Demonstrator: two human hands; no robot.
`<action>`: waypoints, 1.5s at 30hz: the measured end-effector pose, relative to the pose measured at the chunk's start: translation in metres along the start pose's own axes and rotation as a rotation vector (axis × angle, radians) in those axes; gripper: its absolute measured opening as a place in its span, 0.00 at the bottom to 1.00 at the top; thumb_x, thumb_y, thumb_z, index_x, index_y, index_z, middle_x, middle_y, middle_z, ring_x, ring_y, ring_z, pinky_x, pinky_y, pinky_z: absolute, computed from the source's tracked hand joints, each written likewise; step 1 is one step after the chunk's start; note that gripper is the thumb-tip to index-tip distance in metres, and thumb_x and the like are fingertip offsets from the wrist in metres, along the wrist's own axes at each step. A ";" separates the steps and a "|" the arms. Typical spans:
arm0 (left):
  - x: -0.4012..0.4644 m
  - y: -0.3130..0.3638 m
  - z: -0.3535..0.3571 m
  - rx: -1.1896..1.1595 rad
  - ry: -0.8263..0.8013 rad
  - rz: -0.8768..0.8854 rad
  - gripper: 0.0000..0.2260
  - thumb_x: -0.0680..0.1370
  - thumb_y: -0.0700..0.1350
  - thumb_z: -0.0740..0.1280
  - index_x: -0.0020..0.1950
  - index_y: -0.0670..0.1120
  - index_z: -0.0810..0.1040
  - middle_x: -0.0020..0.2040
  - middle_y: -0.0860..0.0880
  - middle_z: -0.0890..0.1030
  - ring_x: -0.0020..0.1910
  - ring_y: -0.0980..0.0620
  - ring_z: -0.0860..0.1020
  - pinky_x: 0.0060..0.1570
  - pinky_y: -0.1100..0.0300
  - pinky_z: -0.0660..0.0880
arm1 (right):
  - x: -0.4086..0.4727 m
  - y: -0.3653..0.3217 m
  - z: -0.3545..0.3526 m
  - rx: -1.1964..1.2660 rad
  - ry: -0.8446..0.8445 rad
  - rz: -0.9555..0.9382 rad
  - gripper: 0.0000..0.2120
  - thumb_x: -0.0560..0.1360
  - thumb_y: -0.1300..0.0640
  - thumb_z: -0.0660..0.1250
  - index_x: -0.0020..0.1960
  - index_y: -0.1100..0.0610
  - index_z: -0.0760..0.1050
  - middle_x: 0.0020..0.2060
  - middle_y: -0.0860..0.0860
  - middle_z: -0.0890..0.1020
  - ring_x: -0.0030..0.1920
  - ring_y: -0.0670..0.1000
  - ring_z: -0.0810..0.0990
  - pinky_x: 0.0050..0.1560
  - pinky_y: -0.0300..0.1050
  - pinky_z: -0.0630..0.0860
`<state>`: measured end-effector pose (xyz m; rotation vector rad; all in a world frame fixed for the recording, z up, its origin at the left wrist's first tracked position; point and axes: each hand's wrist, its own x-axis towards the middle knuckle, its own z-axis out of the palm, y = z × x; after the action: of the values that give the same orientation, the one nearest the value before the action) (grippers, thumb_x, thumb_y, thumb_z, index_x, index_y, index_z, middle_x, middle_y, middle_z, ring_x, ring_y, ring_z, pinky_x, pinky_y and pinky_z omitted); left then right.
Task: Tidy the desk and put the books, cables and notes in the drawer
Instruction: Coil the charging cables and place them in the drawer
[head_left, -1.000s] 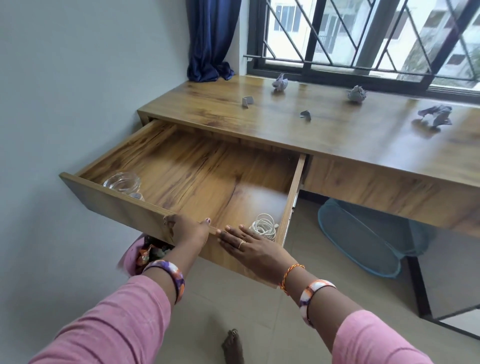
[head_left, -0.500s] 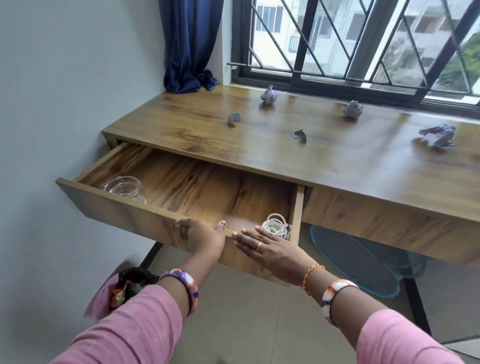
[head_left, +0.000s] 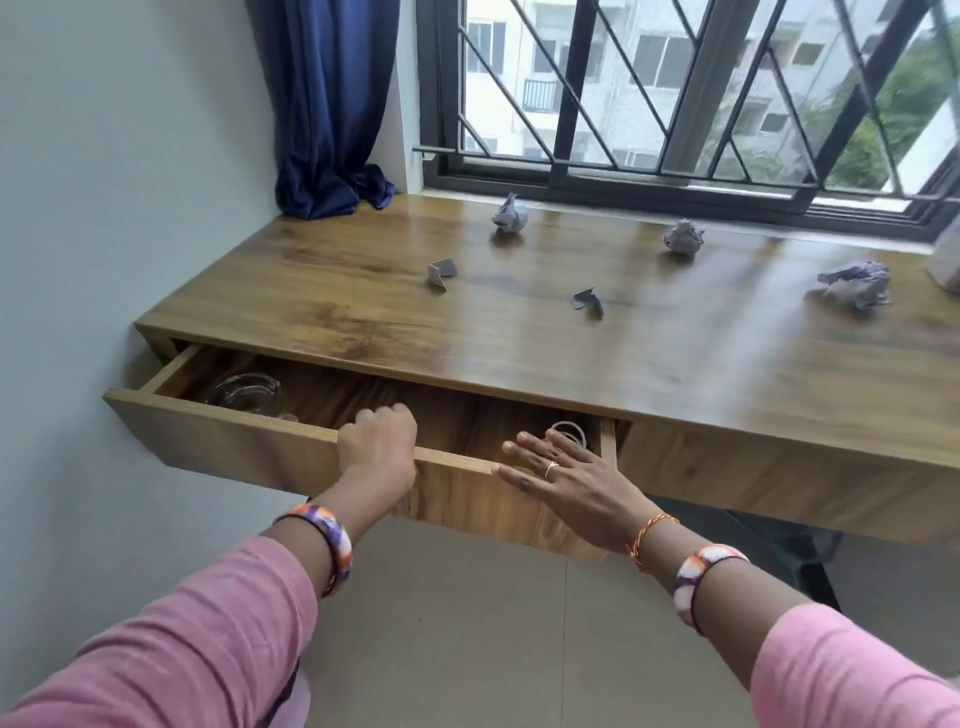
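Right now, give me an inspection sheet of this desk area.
Surface: wooden desk under the window, glossy top.
Job's things: drawer partly open; coiled white cable in its right end; no books seen.
Clutter: three crumpled paper balls and two small folded scraps on the desktop; glass jar in the drawer's left end.
Hands: left hand grips the drawer's front edge; right hand lies flat, fingers straight, on that edge.
Cables: only the coil in the drawer.
Surroundings: blue curtain, barred window, tiled floor.
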<state>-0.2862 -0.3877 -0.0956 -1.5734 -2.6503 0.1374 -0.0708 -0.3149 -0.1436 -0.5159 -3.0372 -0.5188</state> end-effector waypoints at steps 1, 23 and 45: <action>0.008 -0.002 -0.003 0.041 0.043 0.024 0.27 0.70 0.45 0.73 0.66 0.44 0.66 0.63 0.45 0.73 0.61 0.45 0.72 0.52 0.55 0.72 | 0.001 0.001 -0.001 0.048 -0.027 0.092 0.37 0.67 0.61 0.70 0.73 0.52 0.58 0.70 0.53 0.70 0.70 0.53 0.67 0.72 0.53 0.61; 0.072 -0.004 -0.022 0.251 -0.262 0.452 0.57 0.57 0.56 0.80 0.76 0.41 0.52 0.77 0.44 0.54 0.76 0.47 0.53 0.74 0.54 0.46 | 0.041 0.014 -0.024 0.267 -0.335 0.511 0.53 0.66 0.60 0.72 0.75 0.63 0.37 0.76 0.57 0.47 0.76 0.56 0.45 0.74 0.51 0.39; 0.101 0.006 0.023 -0.046 0.410 0.360 0.21 0.46 0.31 0.75 0.36 0.43 0.78 0.27 0.47 0.77 0.26 0.45 0.77 0.17 0.63 0.69 | 0.080 0.040 0.000 0.022 0.110 0.651 0.23 0.47 0.73 0.51 0.34 0.57 0.74 0.29 0.52 0.76 0.27 0.52 0.74 0.21 0.37 0.65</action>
<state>-0.3310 -0.2972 -0.1183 -1.8436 -2.0653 -0.2106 -0.1339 -0.2541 -0.1250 -1.3405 -2.5434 -0.4471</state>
